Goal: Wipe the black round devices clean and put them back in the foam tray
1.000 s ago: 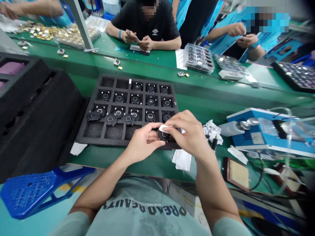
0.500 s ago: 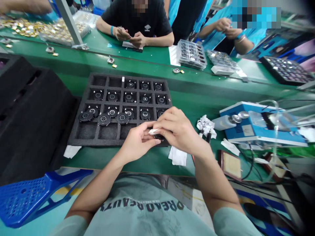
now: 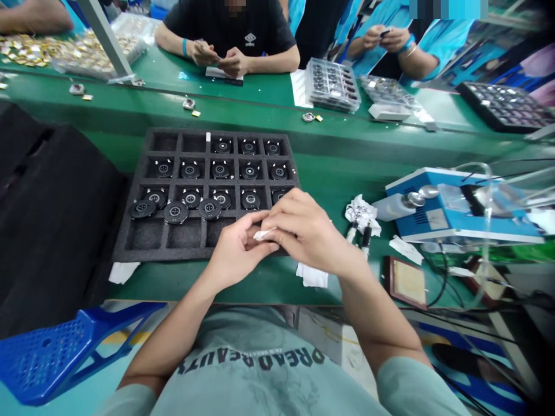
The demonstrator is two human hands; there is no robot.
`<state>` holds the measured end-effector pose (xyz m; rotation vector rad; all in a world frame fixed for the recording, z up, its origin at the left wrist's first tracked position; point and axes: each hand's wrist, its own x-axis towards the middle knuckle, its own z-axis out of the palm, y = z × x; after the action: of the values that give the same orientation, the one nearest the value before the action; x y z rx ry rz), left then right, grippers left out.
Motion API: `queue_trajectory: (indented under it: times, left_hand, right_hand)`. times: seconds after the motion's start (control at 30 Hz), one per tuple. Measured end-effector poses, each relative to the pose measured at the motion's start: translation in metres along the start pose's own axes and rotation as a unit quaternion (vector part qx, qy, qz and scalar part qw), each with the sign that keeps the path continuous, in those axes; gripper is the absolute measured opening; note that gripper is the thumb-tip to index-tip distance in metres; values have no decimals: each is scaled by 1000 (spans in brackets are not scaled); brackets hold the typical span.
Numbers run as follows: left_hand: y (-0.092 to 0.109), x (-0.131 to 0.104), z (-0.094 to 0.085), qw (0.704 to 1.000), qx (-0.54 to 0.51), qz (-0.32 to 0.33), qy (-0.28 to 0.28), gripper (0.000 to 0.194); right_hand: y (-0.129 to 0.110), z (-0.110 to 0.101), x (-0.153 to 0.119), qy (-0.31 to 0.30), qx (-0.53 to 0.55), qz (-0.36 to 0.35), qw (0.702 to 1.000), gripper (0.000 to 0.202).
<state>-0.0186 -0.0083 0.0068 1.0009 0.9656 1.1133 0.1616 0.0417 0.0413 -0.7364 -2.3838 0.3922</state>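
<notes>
My right hand (image 3: 310,231) pinches a folded white wipe (image 3: 262,235) and bends over the fingers of my left hand (image 3: 236,245). Between the two hands is a round black watch case, gripped by my left hand; my fingers almost wholly cover it now. Both hands are above the front right corner of a black foam tray (image 3: 150,254). Round black watch cases, sensor side up, sit in many of its compartments. Three more, such as this watch case (image 3: 176,212), lie across the divider above the front row.
At right stand a blue machine (image 3: 459,214), a bottle (image 3: 392,207), crumpled tissue (image 3: 363,209) and a sponge in a brown holder (image 3: 407,281). Dark foam stacks (image 3: 56,219) rise at left, above a blue stool (image 3: 65,352). Across the bench, co-workers handle small parts.
My hands stay together in nearly the same place, with the wipe shifted slightly left. The dark case showing under my right fingers earlier is now covered. The whole view has shifted a little.
</notes>
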Motion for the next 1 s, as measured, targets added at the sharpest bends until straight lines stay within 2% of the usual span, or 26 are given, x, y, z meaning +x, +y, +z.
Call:
queue_trajectory:
  times: [0.07, 0.13, 0.27, 0.37, 0.47, 0.6, 0.8, 1.0]
  left_hand:
    - [0, 0, 0, 1000, -10, 0, 13, 59]
    - [1, -1, 1, 1000, -21, -3, 23, 60]
    - [3, -3, 2, 999, -40, 1, 33, 56]
    - [4, -3, 3, 999, -37, 2, 36, 57]
    - [4, -3, 3, 999, -30, 2, 40, 58]
    - [3, -3, 2, 999, -25, 4, 36, 59]
    - [3, -2, 3, 999, -18, 12, 35, 62]
    - [-4, 0, 5, 998, 20, 30, 44, 58]
  right_hand:
    - [-5, 0, -6, -6, -23, -4, 1000, 17]
    - [-3, -4, -15, 16, -58, 12, 998, 14]
    - [18, -15, -38, 82, -118, 80, 986, 8]
    - [26, -21, -48, 134, -112, 95, 980, 8]
    - [23, -20, -50, 164, -84, 90, 979, 8]
    - [14, -14, -45, 160, -41, 88, 982, 8]
    - [10, 0, -30, 130, 27, 36, 991, 13]
    - [-7, 21, -14, 113, -41, 27, 992, 16]
